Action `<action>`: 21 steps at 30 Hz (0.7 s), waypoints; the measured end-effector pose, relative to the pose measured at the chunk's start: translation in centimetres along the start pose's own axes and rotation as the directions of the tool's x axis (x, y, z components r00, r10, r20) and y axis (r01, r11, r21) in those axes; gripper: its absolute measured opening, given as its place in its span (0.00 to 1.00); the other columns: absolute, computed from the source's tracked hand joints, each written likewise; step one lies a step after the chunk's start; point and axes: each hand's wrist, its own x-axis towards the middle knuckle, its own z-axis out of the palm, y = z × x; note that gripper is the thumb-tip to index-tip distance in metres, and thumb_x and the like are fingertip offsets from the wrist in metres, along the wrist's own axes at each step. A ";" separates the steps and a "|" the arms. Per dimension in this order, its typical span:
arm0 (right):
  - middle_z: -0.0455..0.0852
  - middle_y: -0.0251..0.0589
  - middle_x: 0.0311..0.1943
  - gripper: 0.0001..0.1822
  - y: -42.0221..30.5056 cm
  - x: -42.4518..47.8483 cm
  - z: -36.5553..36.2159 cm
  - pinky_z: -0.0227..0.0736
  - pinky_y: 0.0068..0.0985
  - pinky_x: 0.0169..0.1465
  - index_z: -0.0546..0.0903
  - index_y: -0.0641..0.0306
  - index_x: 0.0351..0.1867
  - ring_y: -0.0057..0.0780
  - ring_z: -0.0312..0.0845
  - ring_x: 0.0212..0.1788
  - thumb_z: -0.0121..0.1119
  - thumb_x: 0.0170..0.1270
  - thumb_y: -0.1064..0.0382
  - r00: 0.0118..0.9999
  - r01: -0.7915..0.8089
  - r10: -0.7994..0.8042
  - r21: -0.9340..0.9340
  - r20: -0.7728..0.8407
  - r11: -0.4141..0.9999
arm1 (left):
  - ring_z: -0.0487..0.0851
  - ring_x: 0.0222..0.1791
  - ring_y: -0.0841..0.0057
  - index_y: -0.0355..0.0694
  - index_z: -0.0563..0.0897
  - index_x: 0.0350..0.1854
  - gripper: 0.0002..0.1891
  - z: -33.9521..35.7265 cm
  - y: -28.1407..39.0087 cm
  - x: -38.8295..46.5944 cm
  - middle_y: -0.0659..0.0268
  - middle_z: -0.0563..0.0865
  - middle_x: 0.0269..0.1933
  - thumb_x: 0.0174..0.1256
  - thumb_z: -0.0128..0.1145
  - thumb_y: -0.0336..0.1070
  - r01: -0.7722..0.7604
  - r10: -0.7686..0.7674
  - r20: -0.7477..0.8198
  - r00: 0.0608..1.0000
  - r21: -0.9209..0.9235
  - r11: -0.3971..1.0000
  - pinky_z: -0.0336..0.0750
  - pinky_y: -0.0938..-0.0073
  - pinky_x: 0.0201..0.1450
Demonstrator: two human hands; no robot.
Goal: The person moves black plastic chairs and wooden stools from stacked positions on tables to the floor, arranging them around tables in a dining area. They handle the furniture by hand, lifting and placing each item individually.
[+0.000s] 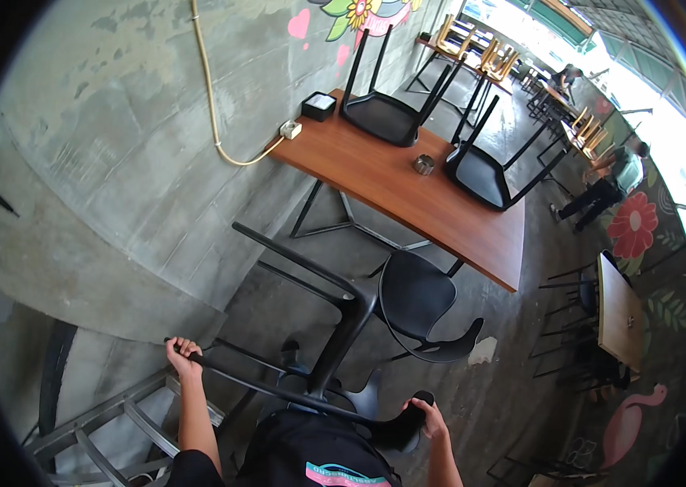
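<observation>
A black plastic chair [343, 338] is tipped on its side in the air before my body, its seat seen edge-on. My left hand [184, 357] grips the end of one of its legs. Around the top of its backrest closes my right hand [430, 416]. Beyond it, a second black chair [417, 292] stands on the floor by the near side of a brown wooden table [349, 167]. Two more black chairs, one at the back [382, 115] and one at the right [478, 176], rest upside down on the tabletop, legs up.
A metal ladder [130, 414] leans at my lower left, near the concrete wall [136, 152]. The table holds a black box [318, 106], a power socket [290, 129] with its cable, and a small round container [424, 164]. One person [613, 176] stands farther off, another [565, 77] beyond.
</observation>
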 end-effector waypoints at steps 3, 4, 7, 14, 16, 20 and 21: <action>0.86 0.47 0.38 0.13 0.5 0.7 -0.5 0.78 0.36 0.53 0.81 0.69 0.36 0.40 0.84 0.44 0.54 0.64 0.58 0.997 0.004 -0.009 0.060 0.071 0.998 | 0.63 0.16 0.86 0.50 0.67 0.22 0.15 -3.6 -0.7 0.4 0.78 0.64 0.18 0.63 0.59 0.40 -0.078 0.086 -0.148 0.985 0.062 0.995 0.67 0.84 0.24; 0.86 0.48 0.39 0.14 0.1 0.6 0.4 0.77 0.37 0.54 0.81 0.69 0.36 0.42 0.84 0.45 0.54 0.64 0.57 0.992 0.006 -0.020 0.105 0.127 0.994 | 0.64 0.17 0.85 0.49 0.68 0.23 0.13 -4.6 -0.8 0.3 0.77 0.66 0.19 0.62 0.60 0.39 -0.099 0.106 -0.161 0.981 0.054 0.994 0.69 0.84 0.25; 0.85 0.50 0.41 0.17 -1.0 0.9 1.4 0.74 0.39 0.58 0.80 0.70 0.41 0.47 0.82 0.49 0.52 0.65 0.55 0.958 -0.094 0.023 0.238 0.285 0.967 | 0.66 0.19 0.84 0.48 0.69 0.24 0.12 -5.8 -1.8 0.4 0.76 0.68 0.21 0.61 0.60 0.38 -0.101 0.110 -0.208 0.972 0.053 0.993 0.70 0.82 0.29; 0.79 0.43 0.34 0.20 -5.7 4.6 8.0 0.72 0.36 0.53 0.76 0.66 0.47 0.38 0.77 0.39 0.53 0.63 0.51 0.869 -0.201 0.010 0.334 0.495 0.921 | 0.77 0.27 0.67 0.36 0.77 0.31 0.07 -8.3 -4.6 2.9 0.59 0.81 0.28 0.59 0.57 0.35 0.133 -0.028 -0.297 0.955 0.338 0.932 0.77 0.64 0.40; 0.74 0.39 0.31 0.19 -6.0 6.3 10.9 0.71 0.34 0.51 0.75 0.65 0.44 0.34 0.73 0.35 0.54 0.62 0.51 0.855 -0.242 0.012 0.380 0.518 0.893 | 0.81 0.38 0.66 0.38 0.78 0.37 0.09 -9.6 -5.0 3.9 0.61 0.83 0.37 0.60 0.58 0.36 0.236 -0.058 -0.373 0.926 0.453 0.860 0.79 0.63 0.47; 0.70 0.35 0.29 0.18 -5.6 9.7 16.3 0.69 0.32 0.48 0.74 0.62 0.41 0.29 0.68 0.32 0.55 0.59 0.50 0.857 -0.267 0.017 0.417 0.515 0.869 | 0.82 0.55 0.63 0.40 0.76 0.56 0.19 -6.2 -6.1 3.6 0.59 0.83 0.54 0.63 0.57 0.38 0.340 -0.101 -0.460 0.882 0.472 0.813 0.80 0.65 0.52; 0.70 0.35 0.29 0.17 -5.3 10.6 18.0 0.69 0.32 0.47 0.73 0.62 0.40 0.28 0.68 0.32 0.56 0.59 0.51 0.845 -0.282 0.021 0.412 0.535 0.866 | 0.84 0.53 0.62 0.41 0.76 0.59 0.20 -6.6 -5.8 3.5 0.57 0.83 0.55 0.66 0.56 0.38 0.269 -0.115 -0.315 0.942 0.503 0.821 0.80 0.66 0.50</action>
